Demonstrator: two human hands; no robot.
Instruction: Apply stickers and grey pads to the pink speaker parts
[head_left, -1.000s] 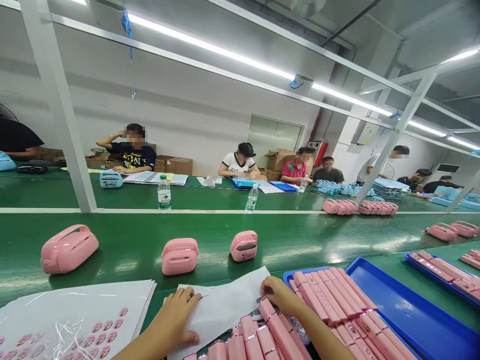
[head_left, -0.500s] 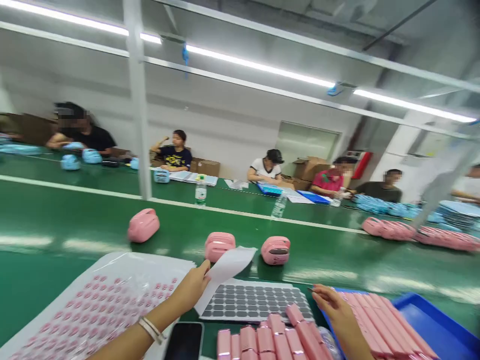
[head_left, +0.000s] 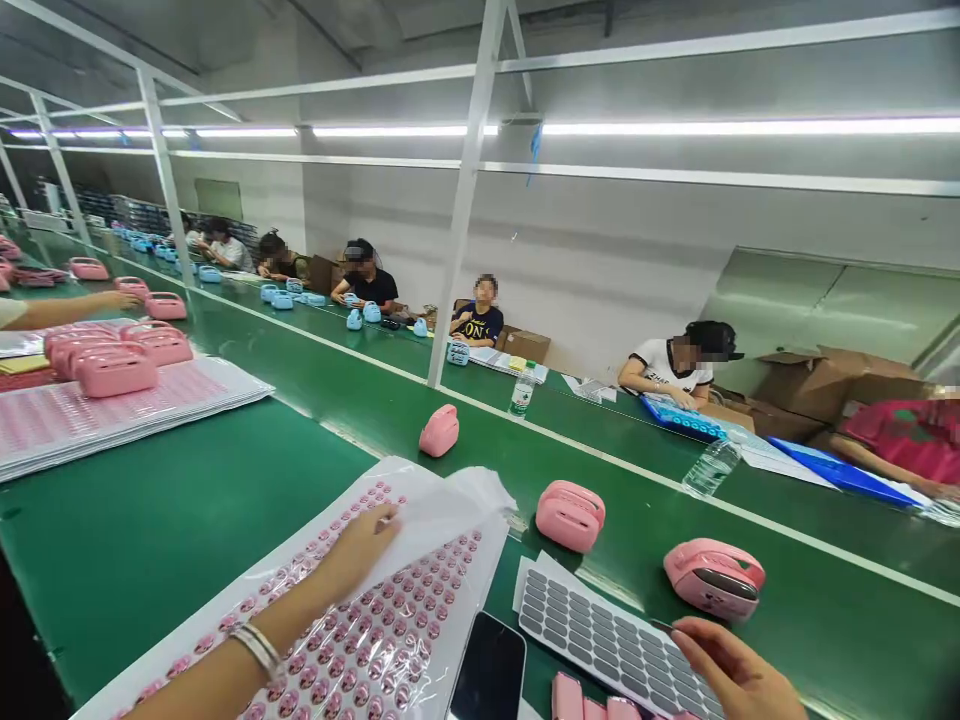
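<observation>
My left hand (head_left: 367, 545) is closed on the edge of a loose white sheet of paper (head_left: 461, 500), which curls over the far end of a large sheet of pink round stickers (head_left: 375, 640). My right hand (head_left: 739, 665) pinches a thin dark piece, too small to name, at the far edge of a sheet of grey oval stickers (head_left: 600, 625). Beyond that sheet stand two pink handled cases (head_left: 570, 515), the right one with a dark oval panel. Another pink case (head_left: 439, 432) stands farther off to the left.
A black phone (head_left: 487, 670) lies between the sticker sheets. Pink bar-shaped pieces (head_left: 568, 697) lie at the bottom edge. More pink cases (head_left: 116, 368) sit on stacked sheets at left, near a co-worker's arm (head_left: 67, 308). Bottles and co-workers line the far side.
My view has swung left. My left hand has carried the white sheet from the grey sticker sheet over to the pink sticker sheet. My right hand stays near the grey stickers.
</observation>
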